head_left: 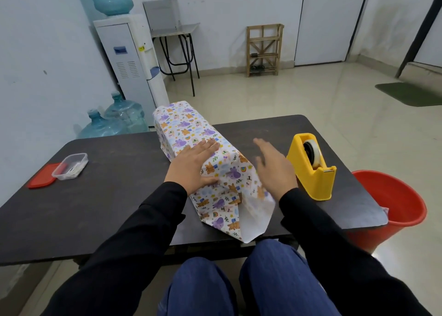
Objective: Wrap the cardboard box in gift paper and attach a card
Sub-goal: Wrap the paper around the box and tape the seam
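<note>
A long box wrapped in white gift paper with purple and orange animal prints lies on the dark table, running from the far middle toward me. At the near end the paper stands open and loose, its white inside showing. My left hand lies flat on the box's top and left side, fingers straight, thumb against the paper. My right hand hovers open just right of the box, fingers spread, touching nothing. A yellow tape dispenser stands right of that hand.
A clear plastic container with small items and its red lid sit at the table's left. A red bucket stands on the floor beyond the right edge. Water bottles and a water dispenser stand behind the table.
</note>
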